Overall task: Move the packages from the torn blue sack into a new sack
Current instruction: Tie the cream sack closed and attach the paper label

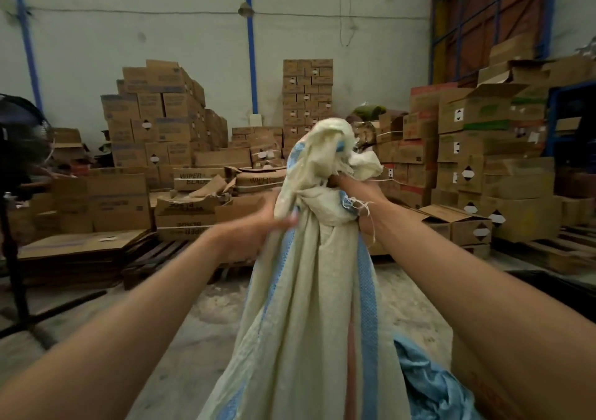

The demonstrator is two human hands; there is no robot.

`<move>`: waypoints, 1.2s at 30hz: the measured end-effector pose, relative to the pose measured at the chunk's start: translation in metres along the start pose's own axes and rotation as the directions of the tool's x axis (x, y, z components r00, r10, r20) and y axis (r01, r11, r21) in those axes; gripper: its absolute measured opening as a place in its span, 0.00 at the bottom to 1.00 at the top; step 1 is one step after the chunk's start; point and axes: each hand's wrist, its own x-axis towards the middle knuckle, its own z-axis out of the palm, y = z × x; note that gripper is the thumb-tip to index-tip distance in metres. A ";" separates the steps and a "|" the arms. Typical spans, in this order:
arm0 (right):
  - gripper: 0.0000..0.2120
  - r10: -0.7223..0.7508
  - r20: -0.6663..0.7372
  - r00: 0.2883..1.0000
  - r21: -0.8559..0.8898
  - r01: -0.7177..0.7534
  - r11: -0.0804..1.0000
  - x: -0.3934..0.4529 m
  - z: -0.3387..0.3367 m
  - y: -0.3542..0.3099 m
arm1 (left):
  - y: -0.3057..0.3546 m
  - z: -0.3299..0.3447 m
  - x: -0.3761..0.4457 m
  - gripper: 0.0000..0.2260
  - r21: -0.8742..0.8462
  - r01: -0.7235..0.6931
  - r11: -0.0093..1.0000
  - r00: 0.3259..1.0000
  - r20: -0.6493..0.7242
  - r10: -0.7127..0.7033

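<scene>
Item one: a cream woven sack (309, 306) with blue stripes, held upright in front of me, its neck bunched into a twisted knot at the top and its body hanging down toward the floor (200, 316). My right hand (361, 200) grips the gathered neck just under the loose top folds, fingers curled round the cloth, frayed threads trailing over the wrist. My left hand (271, 219) lies against the left side of the neck; its fingers look fairly straight and press on the fabric, though blur keeps me from telling the grip for certain. Item two: crumpled blue sack material (429, 384), low at the right, just beside the cream sack's base. I cannot see any packages. Surroundings: stacked cardboard boxes (154, 116) along the back wall and right side, flattened cartons (80, 242) on wooden pallets (154, 258), a dark fan stand (16, 226) at far left.
</scene>
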 end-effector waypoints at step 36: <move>0.09 -0.684 -0.043 0.728 -0.976 0.115 0.184 0.043 -0.033 0.000 | -0.086 0.074 -0.022 0.20 -0.036 0.285 0.958 0.948 -0.134 -0.287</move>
